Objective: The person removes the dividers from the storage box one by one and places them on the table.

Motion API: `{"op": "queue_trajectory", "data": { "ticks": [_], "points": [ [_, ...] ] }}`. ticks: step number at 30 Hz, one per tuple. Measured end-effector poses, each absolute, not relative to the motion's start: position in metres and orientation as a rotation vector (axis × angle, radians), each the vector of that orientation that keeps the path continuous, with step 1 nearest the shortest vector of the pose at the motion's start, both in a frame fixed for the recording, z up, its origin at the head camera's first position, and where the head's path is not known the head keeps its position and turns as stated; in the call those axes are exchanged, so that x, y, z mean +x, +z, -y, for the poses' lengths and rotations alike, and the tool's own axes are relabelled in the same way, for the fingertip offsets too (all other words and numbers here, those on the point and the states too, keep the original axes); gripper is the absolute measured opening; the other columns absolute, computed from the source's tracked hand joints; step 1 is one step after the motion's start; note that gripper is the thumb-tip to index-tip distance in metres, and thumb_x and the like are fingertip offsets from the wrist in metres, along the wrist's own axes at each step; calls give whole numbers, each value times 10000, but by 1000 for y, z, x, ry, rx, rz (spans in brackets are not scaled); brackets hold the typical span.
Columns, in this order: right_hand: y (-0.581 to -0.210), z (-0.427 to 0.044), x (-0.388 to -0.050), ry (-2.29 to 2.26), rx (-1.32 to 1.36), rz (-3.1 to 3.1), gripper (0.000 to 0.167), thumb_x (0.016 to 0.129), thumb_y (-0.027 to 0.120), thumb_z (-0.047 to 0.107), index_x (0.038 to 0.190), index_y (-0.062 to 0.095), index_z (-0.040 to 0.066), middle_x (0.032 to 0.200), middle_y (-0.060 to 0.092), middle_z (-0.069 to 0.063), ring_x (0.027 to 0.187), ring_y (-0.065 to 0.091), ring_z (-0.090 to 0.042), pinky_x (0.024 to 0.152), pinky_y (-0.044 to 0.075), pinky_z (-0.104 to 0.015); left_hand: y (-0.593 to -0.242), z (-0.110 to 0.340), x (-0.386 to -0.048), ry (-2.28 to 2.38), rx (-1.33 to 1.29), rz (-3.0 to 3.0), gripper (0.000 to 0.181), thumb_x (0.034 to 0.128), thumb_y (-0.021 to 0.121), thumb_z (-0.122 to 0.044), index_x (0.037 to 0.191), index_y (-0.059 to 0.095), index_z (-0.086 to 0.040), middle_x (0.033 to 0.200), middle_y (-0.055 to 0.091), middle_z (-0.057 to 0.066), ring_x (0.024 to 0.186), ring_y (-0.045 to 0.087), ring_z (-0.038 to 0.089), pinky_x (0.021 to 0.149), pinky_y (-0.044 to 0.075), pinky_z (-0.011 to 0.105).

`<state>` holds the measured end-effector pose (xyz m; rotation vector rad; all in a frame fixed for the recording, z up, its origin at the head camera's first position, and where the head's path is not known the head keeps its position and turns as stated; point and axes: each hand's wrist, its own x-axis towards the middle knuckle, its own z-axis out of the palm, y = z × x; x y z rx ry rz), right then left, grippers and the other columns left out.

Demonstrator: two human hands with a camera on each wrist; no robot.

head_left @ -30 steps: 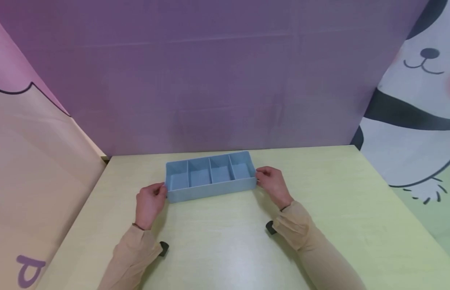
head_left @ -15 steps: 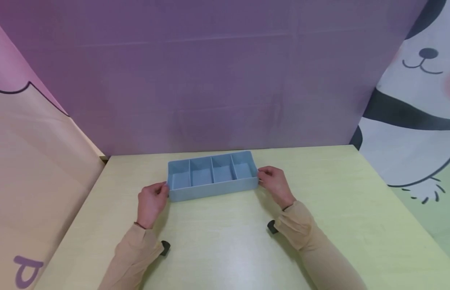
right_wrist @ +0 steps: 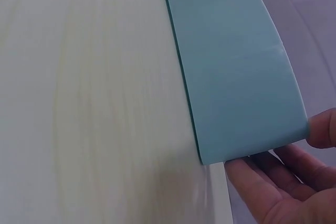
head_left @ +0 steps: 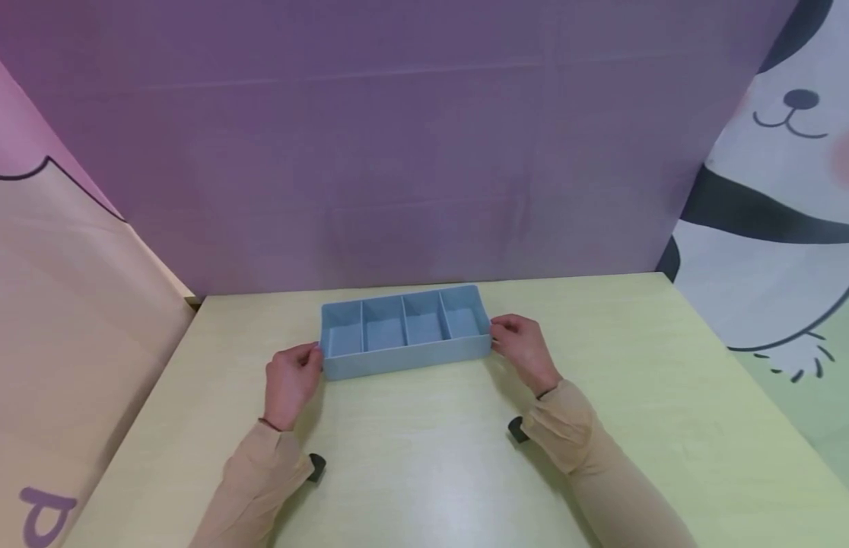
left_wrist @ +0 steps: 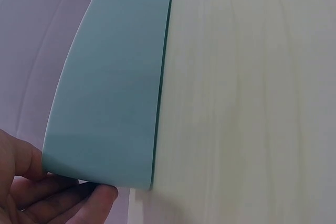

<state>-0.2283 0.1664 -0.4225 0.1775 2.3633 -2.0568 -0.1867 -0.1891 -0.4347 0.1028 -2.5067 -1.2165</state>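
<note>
Fingers grip tray (head_left: 407, 360), left hand (head_left: 290, 385) at its left end, right hand (head_left: 527, 354) opposite. Probably positioning; next needs even grip.

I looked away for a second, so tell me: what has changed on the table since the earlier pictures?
The blue tray has shifted slightly to the person's right along the table, and the left hand and right hand have moved with it. Nothing was newly grasped or let go: each hand still holds its end, and the tray remains slightly skewed, right end farther back.
</note>
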Motion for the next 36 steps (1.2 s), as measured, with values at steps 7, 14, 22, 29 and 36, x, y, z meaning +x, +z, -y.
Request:
{"op": "queue_trajectory", "data": {
  "ticks": [7,14,22,29,36],
  "points": [
    [-421,-170,-227,-2034,203,-2376,296,922,510,37,1144,550,-154,1103,563,-259,970,589,-256,872,501,-390,-433,185,-187,-1203,97,2509,249,917,544,-92,1037,721,34,832,714,164,604,559,156,494,387,237],
    [-421,-175,-226,-2044,217,-2366,316,926,503,30,1169,529,-170,1142,550,-294,978,585,-259,883,495,-394,-432,180,-188,-1208,104,2528,256,919,544,-101,1054,716,32,868,718,170,628,574,159,512,400,236],
    [-421,-180,-224,-2060,197,-2354,309,935,498,18,1166,520,-185,1164,532,-337,992,595,-284,885,493,-395,-432,176,-187,-1210,93,2522,255,916,547,-100,1051,715,37,854,717,171,619,580,158,502,401,238],
    [-420,-184,-222,-2024,193,-2380,317,927,503,31,1169,531,-173,1156,548,-320,963,601,-261,872,501,-391,-432,173,-188,-1208,72,2513,249,912,550,-94,1042,719,36,851,716,167,606,561,155,501,395,236],
    [-418,-187,-221,-2013,181,-2381,326,922,498,28,1167,515,-187,1149,541,-326,935,606,-235,876,498,-404,-432,171,-189,-1228,82,2527,254,917,547,-98,1055,714,34,862,713,168,586,532,147,494,380,237]
  ]
}}
